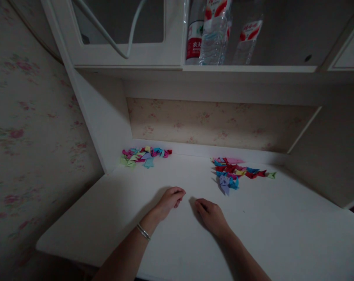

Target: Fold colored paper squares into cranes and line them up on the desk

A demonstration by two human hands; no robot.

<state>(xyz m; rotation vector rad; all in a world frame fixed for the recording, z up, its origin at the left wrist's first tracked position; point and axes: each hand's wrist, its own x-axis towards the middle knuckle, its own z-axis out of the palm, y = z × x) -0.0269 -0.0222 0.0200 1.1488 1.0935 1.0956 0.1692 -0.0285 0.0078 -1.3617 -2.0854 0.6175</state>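
Observation:
My left hand (170, 200) rests on the white desk (267, 226) near its middle, fingers curled under into a loose fist; nothing shows in it. A thin bracelet circles that wrist. My right hand (210, 214) lies just to its right, knuckles up and fingers curled down against the desk, and nothing shows in it either. The two hands are a short gap apart. A heap of small folded coloured papers (144, 155) lies at the back left. A second heap of coloured papers (238, 171) lies at the back right, nearer my right hand.
A shelf above the desk holds three clear plastic water bottles (215, 31) with red labels. A cabinet door with a white cable (106, 35) is at upper left. Floral wallpaper (24, 128) covers the left wall. Side panels enclose the desk on both sides.

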